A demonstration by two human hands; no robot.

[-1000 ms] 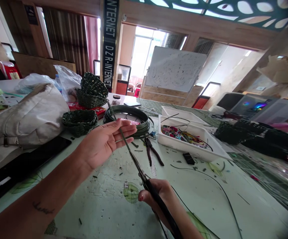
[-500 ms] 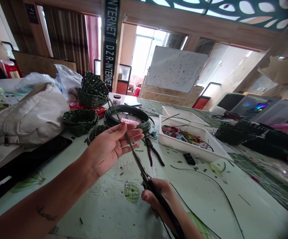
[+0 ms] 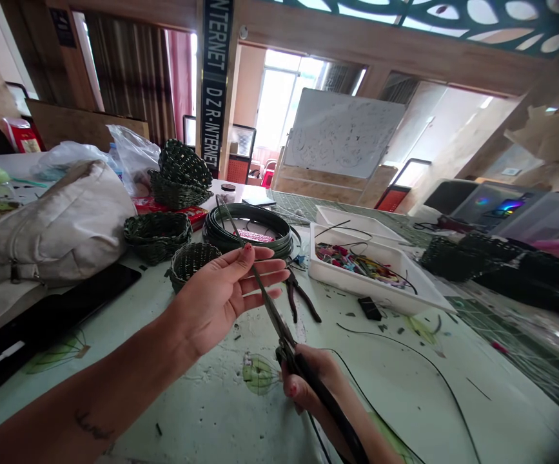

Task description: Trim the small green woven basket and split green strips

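Note:
My left hand (image 3: 216, 296) pinches a thin dark green strip (image 3: 231, 222) between thumb and index finger, palm up, with the other fingers spread. The strip's free end points up and away. In my right hand (image 3: 320, 380) is a pair of scissors (image 3: 286, 348) with black handles. Their blades point at the left hand and lie along the strip's lower part; whether they are cutting into it I cannot tell. Beyond the left hand lies a coil of dark green strip (image 3: 284, 247). Dark-handled pliers (image 3: 300, 299) rest just right of the fingers.
Woven dark green baskets (image 3: 156, 238) stand at the left, one small basket (image 3: 185, 265) close behind my left wrist. A white tray (image 3: 431, 298) holds colourful bits. A loose strand (image 3: 424, 361) curves across the table at the right, near a black clip (image 3: 369, 308). A pale bag (image 3: 61, 225) sits left.
Both hands have shifted slightly to the right, carrying the strip and scissors along. The left hand is also a little lower, showing more of the small basket behind it.

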